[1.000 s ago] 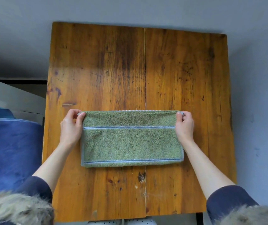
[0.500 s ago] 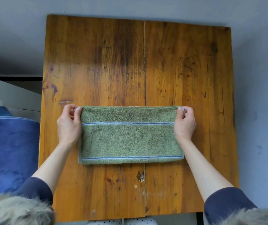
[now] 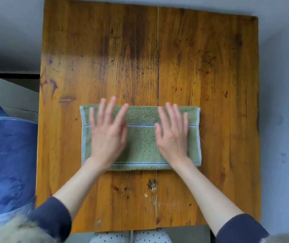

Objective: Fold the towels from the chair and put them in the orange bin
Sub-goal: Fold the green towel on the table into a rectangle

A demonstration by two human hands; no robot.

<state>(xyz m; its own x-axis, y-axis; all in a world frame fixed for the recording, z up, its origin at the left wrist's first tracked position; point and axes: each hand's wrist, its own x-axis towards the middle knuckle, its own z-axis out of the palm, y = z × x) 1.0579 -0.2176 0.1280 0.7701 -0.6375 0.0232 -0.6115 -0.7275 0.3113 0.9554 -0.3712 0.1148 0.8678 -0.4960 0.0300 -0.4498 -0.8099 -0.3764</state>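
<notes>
A green towel (image 3: pixel 141 137) with thin blue stripes lies folded into a long rectangle on the near half of the wooden table (image 3: pixel 201 76). My left hand (image 3: pixel 107 134) rests flat on its left half, fingers spread and straight, slightly blurred. My right hand (image 3: pixel 172 132) lies flat on its right half, fingers straight and pointing away from me. Neither hand holds anything. No orange bin and no chair appear in this view.
A large blue fabric mass (image 3: pixel 7 160) sits beside the table's left edge, with white boards (image 3: pixel 8 95) behind it. Grey floor (image 3: pixel 284 111) surrounds the table on the right and far side. The far half of the table shows bare wood.
Both hands have let go of the towel's far corners and moved inward onto its top, now lying flat. The towel stays in place, and the view has shifted a little.
</notes>
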